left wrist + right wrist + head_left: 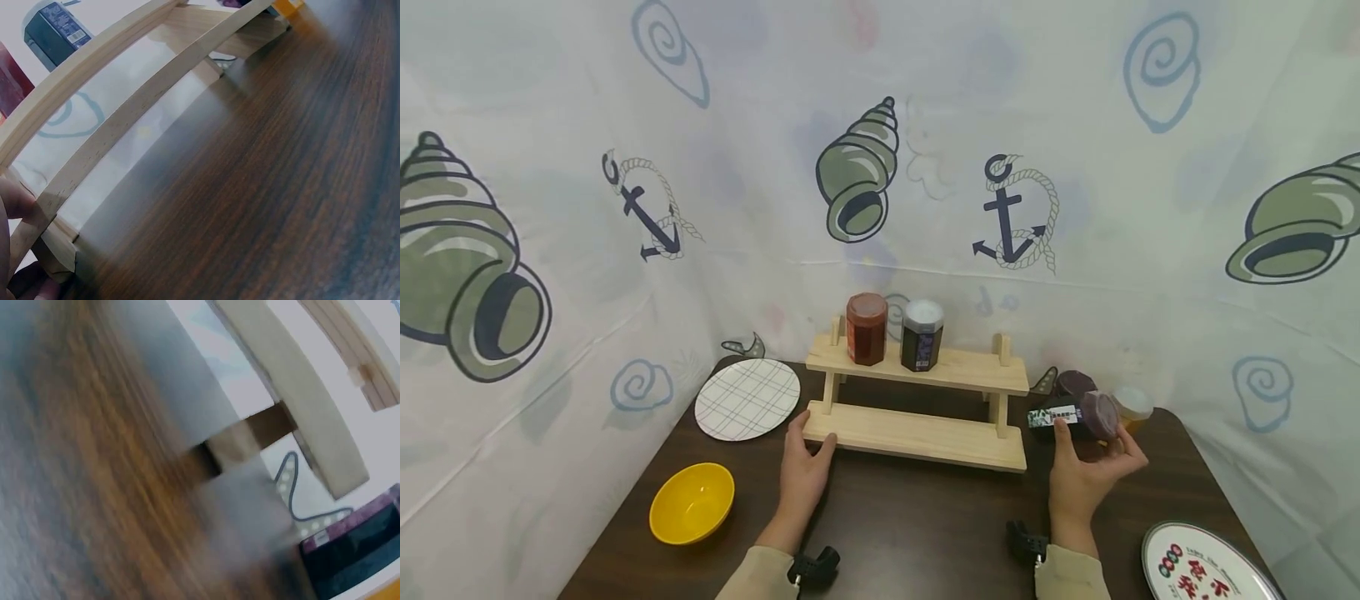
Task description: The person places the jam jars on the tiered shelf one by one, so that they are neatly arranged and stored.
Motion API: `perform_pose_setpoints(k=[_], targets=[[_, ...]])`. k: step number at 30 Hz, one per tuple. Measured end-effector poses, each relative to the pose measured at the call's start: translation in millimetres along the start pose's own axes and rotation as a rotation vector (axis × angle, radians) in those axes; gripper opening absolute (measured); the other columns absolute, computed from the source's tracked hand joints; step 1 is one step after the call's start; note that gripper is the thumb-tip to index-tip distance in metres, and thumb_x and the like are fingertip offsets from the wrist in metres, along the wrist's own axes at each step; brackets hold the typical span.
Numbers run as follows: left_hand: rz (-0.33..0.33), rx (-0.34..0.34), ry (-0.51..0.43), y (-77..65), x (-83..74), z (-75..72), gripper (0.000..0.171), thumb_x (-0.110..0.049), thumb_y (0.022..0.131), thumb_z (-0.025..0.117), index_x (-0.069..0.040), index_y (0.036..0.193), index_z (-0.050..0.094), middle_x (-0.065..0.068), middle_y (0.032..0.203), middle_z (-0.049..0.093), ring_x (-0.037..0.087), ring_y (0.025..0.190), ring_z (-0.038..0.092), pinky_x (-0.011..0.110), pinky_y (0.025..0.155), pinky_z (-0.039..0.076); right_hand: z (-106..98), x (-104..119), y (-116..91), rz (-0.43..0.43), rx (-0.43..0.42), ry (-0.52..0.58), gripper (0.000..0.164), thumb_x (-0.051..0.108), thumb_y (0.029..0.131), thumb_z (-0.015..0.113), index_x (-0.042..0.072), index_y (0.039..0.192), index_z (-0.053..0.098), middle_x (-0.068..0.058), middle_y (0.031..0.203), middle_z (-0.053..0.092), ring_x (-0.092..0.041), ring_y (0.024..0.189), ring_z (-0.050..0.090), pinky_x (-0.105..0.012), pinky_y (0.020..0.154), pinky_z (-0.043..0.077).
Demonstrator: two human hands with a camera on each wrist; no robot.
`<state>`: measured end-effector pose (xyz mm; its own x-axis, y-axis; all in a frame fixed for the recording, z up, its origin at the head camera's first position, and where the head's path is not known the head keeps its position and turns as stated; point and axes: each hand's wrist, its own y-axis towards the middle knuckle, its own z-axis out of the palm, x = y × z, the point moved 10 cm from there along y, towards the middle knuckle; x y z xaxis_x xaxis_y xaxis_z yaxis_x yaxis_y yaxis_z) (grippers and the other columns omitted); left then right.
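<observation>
My left hand (805, 471) grips the left end of a two-tier wooden shelf (917, 433) at its lower board; its fingertips also show at the left edge of the left wrist view. My right hand (1086, 479) holds a dark jar with a purple lid (1097, 415), tilted onto its side with its label facing me, right of the shelf. On the upper board stand a red jar (867, 329) and a dark jar with a white lid (922, 335). Behind the held jar are another purple-lidded jar (1075, 382) and a white-lidded yellowish jar (1133, 403), both partly hidden.
A white checked plate (747, 400) lies at the back left, with a yellow bowl (692, 503) in front of it. At the front right is a white plate with red characters (1206, 567). Patterned cloth (760, 208) surrounds the dark wooden table (925, 525).
</observation>
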<state>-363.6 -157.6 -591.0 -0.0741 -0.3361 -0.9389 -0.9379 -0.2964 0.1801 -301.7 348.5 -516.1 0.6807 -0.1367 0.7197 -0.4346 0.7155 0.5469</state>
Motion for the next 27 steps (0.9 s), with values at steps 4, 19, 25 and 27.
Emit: perform_pose_setpoints(k=[4, 19, 25, 27], targets=[[-0.005, -0.003, 0.0, -0.1, 1.7, -0.8, 0.069, -0.022, 0.104, 0.075, -0.004, 0.162, 0.042, 0.025, 0.167, 0.044, 0.043, 0.158, 0.041, 0.062, 0.127, 0.034, 14.7, 5.6, -3.8, -0.025, 0.047, 0.028, 0.088, -0.017, 0.082, 0.085, 0.008, 0.149, 0.033, -0.019, 0.156, 0.046, -0.036, 0.142, 0.052, -0.026, 0.112, 0.052], [-0.018, -0.001, 0.023, -2.4, 3.9, 1.7, 0.07, -0.022, 0.103, 0.076, -0.006, 0.163, 0.042, 0.024, 0.167, 0.044, 0.043, 0.157, 0.042, 0.063, 0.126, 0.036, 96.0, 20.6, -8.7, 0.033, 0.315, -0.099, 0.094, -0.008, 0.088, 0.085, 0.015, 0.159, 0.028, -0.013, 0.152, 0.05, -0.023, 0.131, 0.062, -0.019, 0.101, 0.058], [-0.015, 0.012, 0.003, -2.3, 0.0, 1.5, 0.069, -0.024, 0.105, 0.073, -0.006, 0.163, 0.041, 0.024, 0.168, 0.042, 0.043, 0.159, 0.039, 0.063, 0.127, 0.033, 133.4, 22.3, -6.0, -0.011, 0.431, -0.286, 0.091, 0.007, 0.087, 0.091, 0.012, 0.158, 0.033, -0.018, 0.148, 0.053, -0.022, 0.123, 0.065, -0.017, 0.092, 0.058], [-0.013, 0.014, -0.003, -0.3, -1.7, 1.5, 0.069, -0.024, 0.106, 0.073, -0.006, 0.164, 0.04, 0.023, 0.169, 0.041, 0.042, 0.16, 0.038, 0.063, 0.127, 0.033, 146.6, 21.3, -5.4, -0.018, 0.483, -0.363, 0.089, 0.015, 0.089, 0.091, 0.014, 0.158, 0.035, -0.02, 0.148, 0.053, -0.029, 0.124, 0.066, -0.03, 0.093, 0.062]])
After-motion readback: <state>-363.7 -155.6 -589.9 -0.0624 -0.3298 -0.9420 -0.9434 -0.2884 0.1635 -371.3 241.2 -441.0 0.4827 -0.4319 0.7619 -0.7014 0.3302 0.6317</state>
